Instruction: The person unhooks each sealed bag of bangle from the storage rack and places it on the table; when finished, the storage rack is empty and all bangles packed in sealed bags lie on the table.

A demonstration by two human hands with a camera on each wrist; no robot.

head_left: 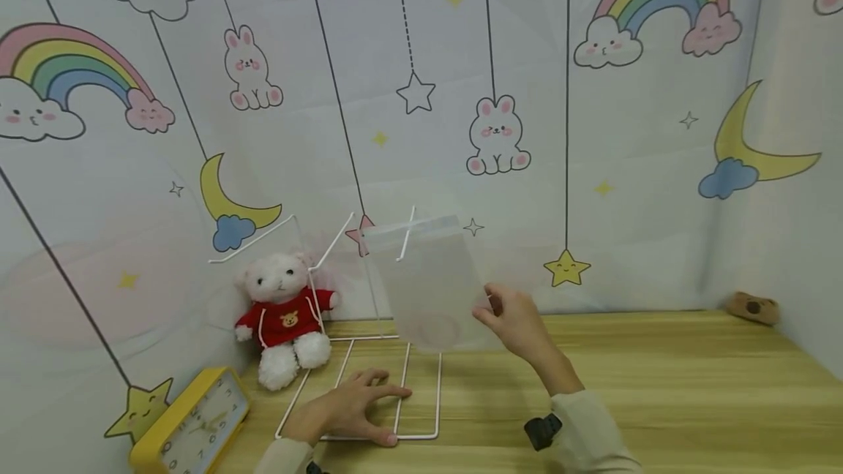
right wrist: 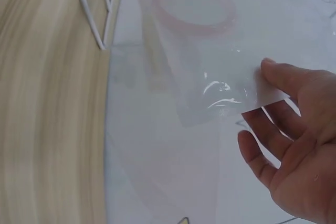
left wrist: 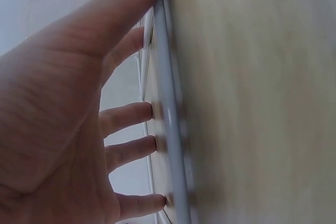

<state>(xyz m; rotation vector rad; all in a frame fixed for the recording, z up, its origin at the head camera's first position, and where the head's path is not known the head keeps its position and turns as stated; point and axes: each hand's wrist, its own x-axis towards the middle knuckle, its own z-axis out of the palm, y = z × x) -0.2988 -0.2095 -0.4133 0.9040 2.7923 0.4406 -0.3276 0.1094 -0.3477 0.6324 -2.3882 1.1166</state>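
My right hand (head_left: 516, 319) pinches the right edge of a translucent plastic bag (head_left: 428, 280) between thumb and fingers, holding it up above the table. A faint pink ring (right wrist: 197, 8) shows at the bag's lower part. Its other fingers hang behind the bag edge in the right wrist view. Below and to the left, my left hand (head_left: 358, 407) rests with spread fingers on the base of a white wire rack (head_left: 437, 397). In the left wrist view its fingertips (left wrist: 142, 109) reach down at the rack's wires, with the thumb along the front wire (left wrist: 170, 114).
A white teddy bear in a red shirt (head_left: 285, 317) sits behind the rack's left side. In front of it stands a yellow clock (head_left: 197, 423). A small brown object (head_left: 753, 307) lies at the wooden table's (head_left: 658, 379) far right. A cartoon-printed backdrop (head_left: 626, 225) rises behind.
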